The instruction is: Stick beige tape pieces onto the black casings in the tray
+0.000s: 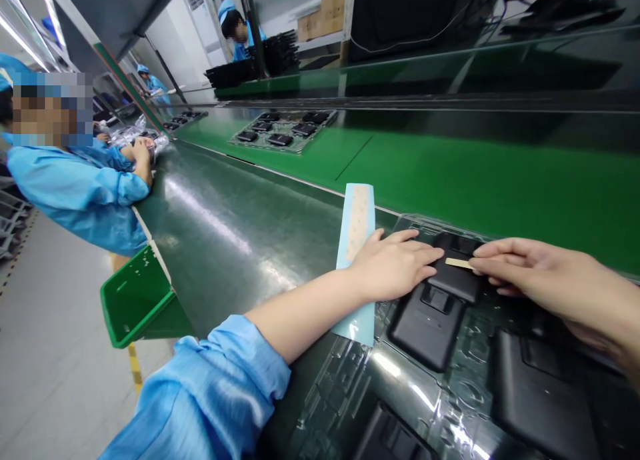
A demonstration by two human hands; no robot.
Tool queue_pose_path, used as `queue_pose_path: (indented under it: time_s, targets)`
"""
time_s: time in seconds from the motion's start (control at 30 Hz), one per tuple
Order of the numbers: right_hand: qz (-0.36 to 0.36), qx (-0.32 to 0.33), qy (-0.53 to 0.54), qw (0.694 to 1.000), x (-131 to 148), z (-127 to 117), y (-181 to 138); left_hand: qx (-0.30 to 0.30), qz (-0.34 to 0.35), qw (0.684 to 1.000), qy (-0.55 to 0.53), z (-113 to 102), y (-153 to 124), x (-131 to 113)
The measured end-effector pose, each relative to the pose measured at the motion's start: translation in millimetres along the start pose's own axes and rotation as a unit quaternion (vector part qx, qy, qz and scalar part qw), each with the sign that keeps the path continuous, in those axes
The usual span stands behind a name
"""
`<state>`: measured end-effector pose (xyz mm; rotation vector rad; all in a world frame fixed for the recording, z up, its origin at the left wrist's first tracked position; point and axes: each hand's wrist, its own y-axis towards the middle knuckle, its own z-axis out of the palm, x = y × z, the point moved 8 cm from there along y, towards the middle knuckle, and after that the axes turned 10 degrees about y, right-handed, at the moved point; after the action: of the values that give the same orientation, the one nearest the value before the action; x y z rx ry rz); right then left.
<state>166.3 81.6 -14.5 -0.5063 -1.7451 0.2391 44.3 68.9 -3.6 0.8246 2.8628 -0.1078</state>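
My left hand [395, 265] lies flat, palm down, on a black plastic part [456, 273] that sits in a clear blister tray [400, 373]. My right hand [540, 277] pinches a small tan strip [459, 263] by one end and holds it over the same part. A light blue backing sheet [356, 240] dotted with tan stickers lies under my left wrist. Other black parts [427, 320] fill neighbouring tray pockets.
A green conveyor belt [500, 180] runs behind the tray and carries another tray of black parts [283, 132]. A green bin [137, 300] hangs at the bench edge. A person in a blue coat [85, 187] works at the left; two others stand farther back.
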Motion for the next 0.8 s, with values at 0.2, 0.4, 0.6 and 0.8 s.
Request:
queue_pose_path:
  time_s: [0.2,0.4,0.6,0.8]
  targets:
    - [0.015,-0.012,0.011,1.0,-5.5,-1.7,1.5,-0.002,0.007,1.0,0.018,1.0,-0.7,-0.1]
    - [0.007,-0.015,0.018,1.0,-8.0,-3.1,3.9,0.009,0.009,0.999,0.042,-0.4,-2.6,-1.0]
    - [0.002,-0.025,0.017,1.0,-5.0,-1.2,2.4,0.016,0.008,0.999,0.04,-0.9,-2.8,-1.8]
    - [0.001,-0.022,0.013,1.0,-6.9,-5.5,5.4,0.014,0.011,0.999,0.04,-0.3,-3.1,-1.4]
